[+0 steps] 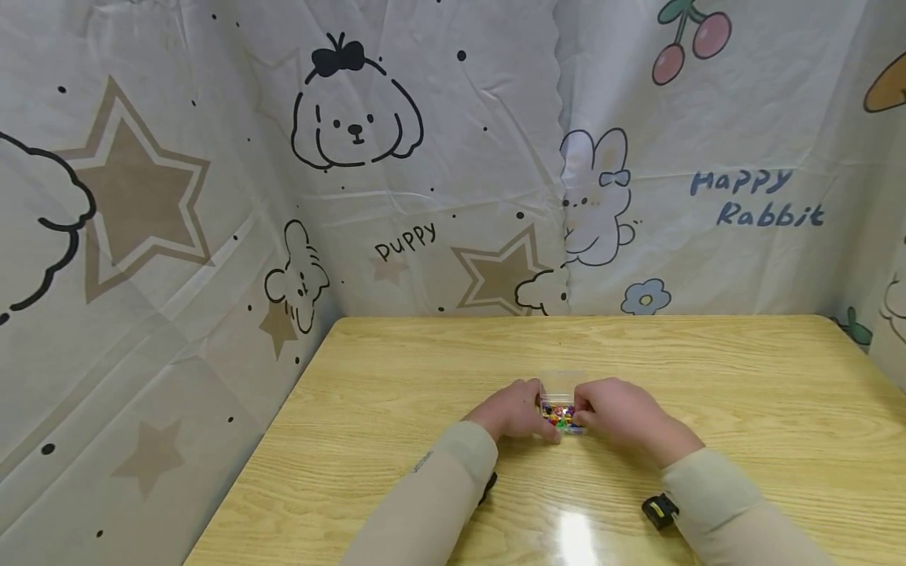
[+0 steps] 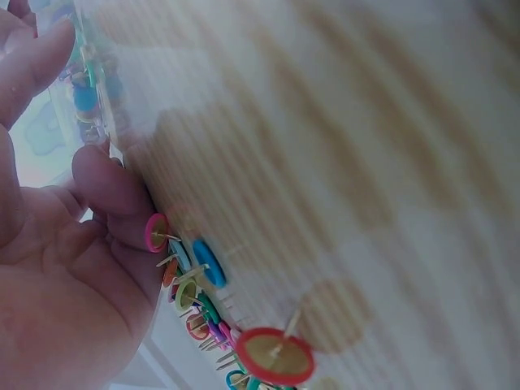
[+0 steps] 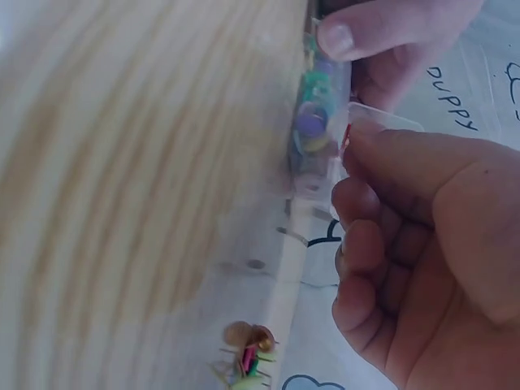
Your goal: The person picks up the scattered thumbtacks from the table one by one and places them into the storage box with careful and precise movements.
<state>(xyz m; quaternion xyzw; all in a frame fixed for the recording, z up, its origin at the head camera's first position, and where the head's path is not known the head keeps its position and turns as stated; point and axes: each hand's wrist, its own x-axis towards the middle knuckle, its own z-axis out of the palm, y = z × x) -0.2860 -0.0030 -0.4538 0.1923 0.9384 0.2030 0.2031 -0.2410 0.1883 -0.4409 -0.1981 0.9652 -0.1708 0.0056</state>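
Observation:
A small clear plastic box (image 1: 576, 430) full of colourful thumbtacks (image 1: 559, 415) sits on the table, its clear lid (image 1: 564, 383) raised at the back. My left hand (image 1: 515, 410) holds the box by its left side, thumb at the near side. At the box's right edge is my right hand (image 1: 623, 410). Between its thumb and forefinger it pinches a small red thumbtack (image 3: 347, 140), mostly hidden by the fingertips. Loose thumbtacks lie on the table beside the left hand, among them a red-rimmed one (image 2: 275, 356) and a blue one (image 2: 209, 263).
Another small cluster of thumbtacks (image 3: 249, 357) lies on the table on the right hand's side. A black wrist device (image 1: 660, 511) hangs by the right cuff. The wood-grain table (image 1: 425, 354) meets a printed curtain (image 1: 439, 173) at the back and left.

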